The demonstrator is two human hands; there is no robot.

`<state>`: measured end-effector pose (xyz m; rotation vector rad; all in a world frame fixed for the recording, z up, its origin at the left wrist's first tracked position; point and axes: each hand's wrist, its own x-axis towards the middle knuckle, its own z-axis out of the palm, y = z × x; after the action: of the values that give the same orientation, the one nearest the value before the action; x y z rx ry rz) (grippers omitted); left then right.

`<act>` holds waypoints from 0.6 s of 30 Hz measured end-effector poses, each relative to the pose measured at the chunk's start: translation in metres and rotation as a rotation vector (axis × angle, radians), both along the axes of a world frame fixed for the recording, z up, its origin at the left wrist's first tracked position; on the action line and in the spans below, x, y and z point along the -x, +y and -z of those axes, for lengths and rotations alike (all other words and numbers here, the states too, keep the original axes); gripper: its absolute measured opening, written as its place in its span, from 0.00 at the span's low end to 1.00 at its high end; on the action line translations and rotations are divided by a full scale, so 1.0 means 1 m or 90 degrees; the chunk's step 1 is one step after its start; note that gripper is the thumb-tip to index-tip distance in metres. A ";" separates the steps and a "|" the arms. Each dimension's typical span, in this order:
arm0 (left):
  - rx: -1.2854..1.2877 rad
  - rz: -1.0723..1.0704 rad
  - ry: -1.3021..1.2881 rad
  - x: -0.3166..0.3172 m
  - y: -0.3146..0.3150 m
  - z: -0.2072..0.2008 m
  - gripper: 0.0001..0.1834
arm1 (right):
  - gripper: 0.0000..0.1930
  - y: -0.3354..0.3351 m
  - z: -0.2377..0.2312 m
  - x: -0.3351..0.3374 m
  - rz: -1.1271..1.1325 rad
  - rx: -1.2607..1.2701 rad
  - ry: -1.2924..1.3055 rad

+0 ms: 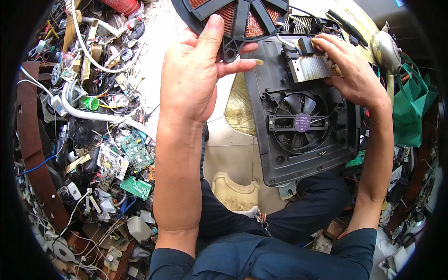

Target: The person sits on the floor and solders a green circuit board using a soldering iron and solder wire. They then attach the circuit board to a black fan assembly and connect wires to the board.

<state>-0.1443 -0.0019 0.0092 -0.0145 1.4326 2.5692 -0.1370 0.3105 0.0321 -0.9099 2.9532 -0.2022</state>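
My left hand [186, 77] is closed on the edge of a round induction coil [254, 27], copper windings on a black spoked frame, with the thumb on top and some fingers beneath. It is raised at the top, beside an open black plastic cooker housing [275, 170]. My right hand [354, 77] grips the end of a finned silver heat sink [310, 69], fingertips by a black block-shaped component [305, 45]. The heat sink sits at the housing's upper part; what carries it is hidden. Below it, a black cooling fan [294, 102] with a purple round label is mounted in the housing.
Circuit boards [133, 149], cables and scrap parts are heaped on the left. A thick white hose [93, 112] crosses them. On the right are a rounded metal object [386, 49] and a green bag [413, 109]. A worn cream-coloured object [235, 191] stands between my legs.
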 end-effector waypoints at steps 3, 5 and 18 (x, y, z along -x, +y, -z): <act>-0.001 -0.013 0.014 0.000 -0.003 0.000 0.18 | 0.37 -0.011 -0.001 -0.002 -0.022 0.005 0.013; 0.002 -0.017 0.010 0.001 -0.003 -0.001 0.18 | 0.41 -0.012 0.003 -0.001 -0.004 0.011 -0.031; 0.039 -0.005 -0.027 0.000 -0.005 -0.002 0.19 | 0.30 -0.017 0.008 -0.004 -0.043 0.046 0.009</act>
<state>-0.1439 -0.0066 0.0107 -0.0840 1.4980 2.5154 -0.1326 0.2931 0.0237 -1.0211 2.9404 -0.3032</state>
